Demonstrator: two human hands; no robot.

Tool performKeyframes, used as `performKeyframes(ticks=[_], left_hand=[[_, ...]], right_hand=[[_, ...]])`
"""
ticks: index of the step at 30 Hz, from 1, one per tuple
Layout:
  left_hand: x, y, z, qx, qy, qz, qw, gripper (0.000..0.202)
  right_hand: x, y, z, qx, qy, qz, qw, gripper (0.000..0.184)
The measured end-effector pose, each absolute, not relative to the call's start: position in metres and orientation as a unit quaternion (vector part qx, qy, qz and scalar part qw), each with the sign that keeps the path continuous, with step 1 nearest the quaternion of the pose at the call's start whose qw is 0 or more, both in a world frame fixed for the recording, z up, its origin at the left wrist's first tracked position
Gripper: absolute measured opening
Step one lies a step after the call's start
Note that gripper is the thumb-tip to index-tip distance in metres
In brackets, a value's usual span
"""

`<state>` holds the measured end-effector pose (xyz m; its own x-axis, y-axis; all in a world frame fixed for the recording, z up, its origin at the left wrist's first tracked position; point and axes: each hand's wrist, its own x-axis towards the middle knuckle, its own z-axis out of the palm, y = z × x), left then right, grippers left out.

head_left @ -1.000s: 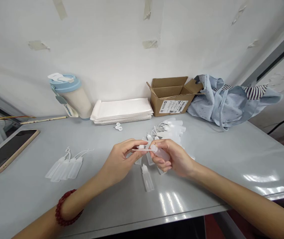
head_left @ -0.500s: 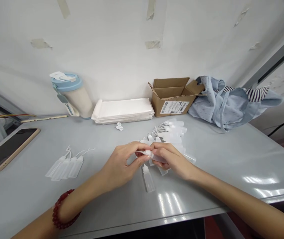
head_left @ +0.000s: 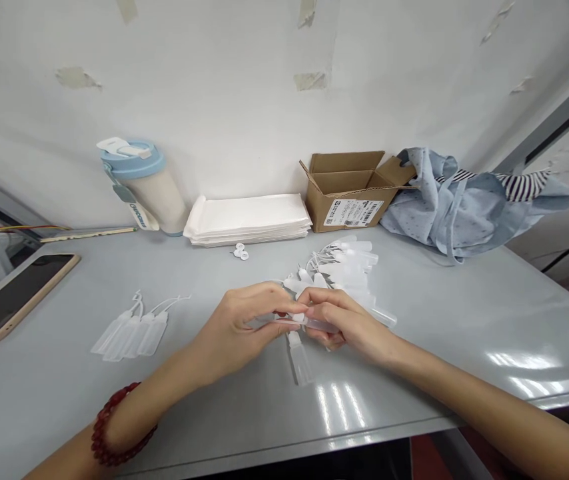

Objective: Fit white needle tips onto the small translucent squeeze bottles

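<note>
My right hand (head_left: pixel 347 321) is wrapped round the body of a small translucent squeeze bottle (head_left: pixel 323 326), which lies nearly level with its white top pointing left. My left hand (head_left: pixel 244 323) has thumb and fingers pinched at that white top, meeting the right fingertips. Exactly how the top sits on the neck is partly hidden by the fingers. Just below the hands, a similar capped bottle (head_left: pixel 300 363) lies on the grey table. Behind the right hand is a pile of like bottles (head_left: pixel 347 270), several with thin white straps. A row of strapped bottles (head_left: pixel 132 335) lies to the left.
Three small white round pieces (head_left: pixel 240 251) lie before a stack of white envelopes (head_left: pixel 249 217). Along the wall stand a tumbler (head_left: pixel 152 193), an open cardboard box (head_left: pixel 354 210) and a blue cloth bundle (head_left: pixel 454 213). A phone (head_left: pixel 17 293) lies at far left.
My left thumb and fingers have shifted at the bottle's top, and the white top sits slightly lower in view. The camera has moved slightly. Both hands stay on the bottle.
</note>
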<state>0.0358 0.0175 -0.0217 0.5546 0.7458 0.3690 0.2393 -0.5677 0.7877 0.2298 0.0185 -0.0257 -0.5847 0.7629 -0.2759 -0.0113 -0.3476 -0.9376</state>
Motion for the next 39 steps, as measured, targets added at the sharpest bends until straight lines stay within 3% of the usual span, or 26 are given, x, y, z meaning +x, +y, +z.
performKeyframes(ticks=[5, 10, 15, 22, 27, 31, 35, 39], left_hand=[[0.034, 0.016, -0.013, 0.795, 0.321, 0.324, 0.399, 0.036], [0.04, 0.014, -0.017, 0.703, 0.411, 0.321, 0.483, 0.018], [0.045, 0.01, -0.02, 0.714, 0.434, 0.31, 0.453, 0.023], [0.043, 0.012, -0.023, 0.824, 0.341, 0.341, 0.297, 0.011], [0.039, 0.014, -0.019, 0.811, 0.344, 0.337, 0.332, 0.012], [0.04, 0.013, -0.013, 0.784, 0.383, 0.286, 0.395, 0.014], [0.042, 0.012, -0.011, 0.77, 0.424, 0.218, 0.425, 0.036], [0.042, 0.011, -0.012, 0.767, 0.427, 0.165, 0.449, 0.046]], right_hand=[[0.23, 0.018, -0.026, -0.375, -0.509, 0.714, 0.301, 0.011], [0.23, 0.018, -0.026, -0.385, -0.542, 0.677, 0.316, 0.013], [0.229, 0.017, -0.029, -0.404, -0.534, 0.68, 0.3, 0.016], [0.229, 0.015, -0.036, -0.403, -0.496, 0.711, 0.295, 0.026], [0.23, 0.015, -0.03, -0.38, -0.49, 0.726, 0.298, 0.02], [0.231, 0.013, -0.026, -0.394, -0.589, 0.629, 0.321, 0.018], [0.231, 0.007, -0.03, -0.388, -0.714, 0.492, 0.314, 0.017], [0.23, 0.001, -0.035, -0.391, -0.734, 0.45, 0.324, 0.016]])
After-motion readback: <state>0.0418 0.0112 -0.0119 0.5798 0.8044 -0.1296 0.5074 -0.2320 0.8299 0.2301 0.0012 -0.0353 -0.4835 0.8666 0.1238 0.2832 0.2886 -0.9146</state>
